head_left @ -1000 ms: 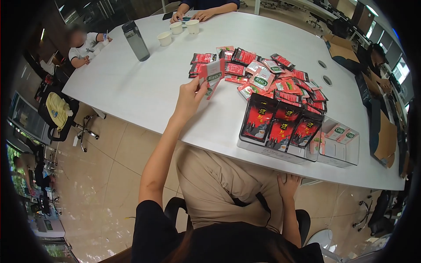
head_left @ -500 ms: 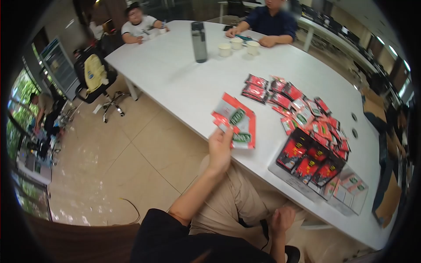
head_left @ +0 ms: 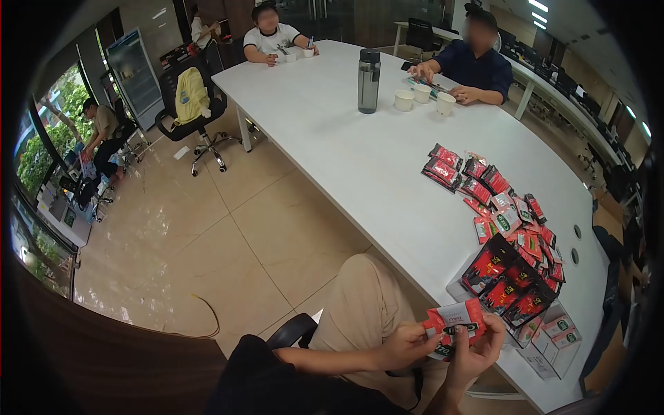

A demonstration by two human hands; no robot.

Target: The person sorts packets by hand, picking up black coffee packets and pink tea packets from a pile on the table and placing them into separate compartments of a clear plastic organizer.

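Near the table's front edge, over my lap, my left hand [head_left: 407, 346] pinches the left side of a red, white and green sachet [head_left: 460, 315]. My right hand [head_left: 483, 346] grips its right side, fingers curled behind it. A second green-labelled part shows below, partly hidden by my fingers. Just beyond my hands stands a clear divided box [head_left: 536, 360], holding black-and-red sachets [head_left: 499, 297] in its left part and pink-white sachets [head_left: 559, 325] in its right. A loose pile of similar sachets [head_left: 508, 218] lies behind the box.
A dark bottle [head_left: 369, 81] and several paper cups [head_left: 422, 93] stand on the white table [head_left: 332, 131]. Two people sit at the far side. An office chair [head_left: 197, 114] with a yellow cloth is at the left, and my legs [head_left: 363, 297] are beneath the near edge.
My left hand has moved down and right with the sachet, from above the table edge to beside the box. My right hand has risen from my lap and taken hold of it too.
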